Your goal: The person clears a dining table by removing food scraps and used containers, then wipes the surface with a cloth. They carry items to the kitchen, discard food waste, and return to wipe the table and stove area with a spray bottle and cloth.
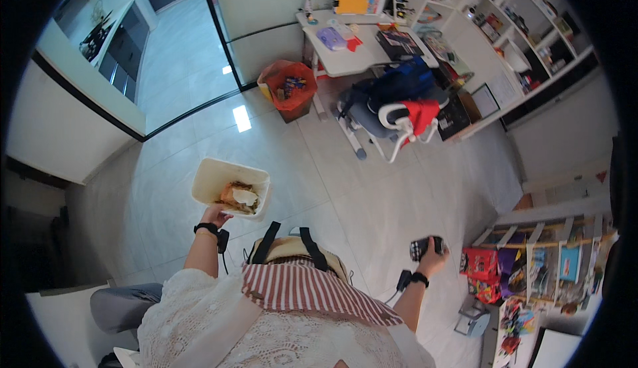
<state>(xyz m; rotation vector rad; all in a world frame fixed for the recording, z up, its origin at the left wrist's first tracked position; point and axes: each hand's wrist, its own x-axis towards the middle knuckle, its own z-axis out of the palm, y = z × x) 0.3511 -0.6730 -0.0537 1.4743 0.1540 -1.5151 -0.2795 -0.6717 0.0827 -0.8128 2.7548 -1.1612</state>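
Out to the left, my left hand (217, 216) grips the near edge of a cream plastic bin (211, 177). The bin is tilted so that its inside shows. At its bottom lie brownish scraps and a crumpled white piece (244, 197) that looks like tissue. On the other side, my right hand (434, 260) is closed around a small dark object with a black-and-white checked face (418, 248); its kind I cannot make out. Black bands circle both wrists. A beige bag with black straps (287, 249) sits against my front, above a red-striped cloth (312, 291).
Ahead stands a waste bin lined with an orange-red bag (287, 92), beside a white desk (342, 62). A wheeled chair (382, 119) with a red cloth juts into the floor. A sliding-door frame (193, 115) borders the kitchen. Shelving (492, 238) with packets stands at right.
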